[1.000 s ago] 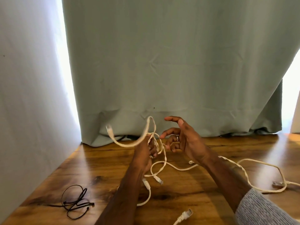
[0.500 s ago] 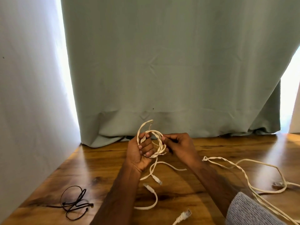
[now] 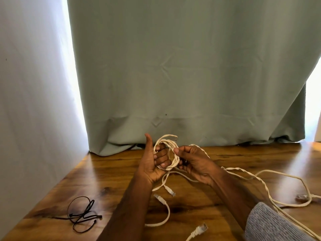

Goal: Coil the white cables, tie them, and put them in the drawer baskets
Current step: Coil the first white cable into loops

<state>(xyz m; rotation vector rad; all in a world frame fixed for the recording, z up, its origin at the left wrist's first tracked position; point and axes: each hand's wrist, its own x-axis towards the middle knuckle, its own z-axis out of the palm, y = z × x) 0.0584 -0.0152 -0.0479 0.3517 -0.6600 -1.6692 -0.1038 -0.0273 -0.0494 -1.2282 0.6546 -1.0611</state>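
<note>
— Where does the coiled white flat cable (image 3: 171, 153) sit?

— Above the brown wooden tabletop (image 3: 104, 180), in front of the hem of the pale green curtain (image 3: 182, 75). The loops ring the curled fingers (image 3: 162, 158) of the left hand (image 3: 152, 164), which grips them, thumb standing straight up.

— And the right hand (image 3: 194, 162)?

— Its thumb and curled fingers pinch the coil's right edge. From that hand the loose white cable trails (image 3: 260, 178) run off to the right across the tabletop.

— What hangs below the coil?

— Two short tails, each ending in a clear plug (image 3: 171, 191), lie on the wood near the left forearm. Another white plug (image 3: 198, 230) lies nearer the bottom edge.

— Anything else on the tabletop?

— A tangled thin black cord (image 3: 81, 213), well to the left of the left forearm, and a grey knitted sleeve (image 3: 267, 225) on the right arm.
</note>
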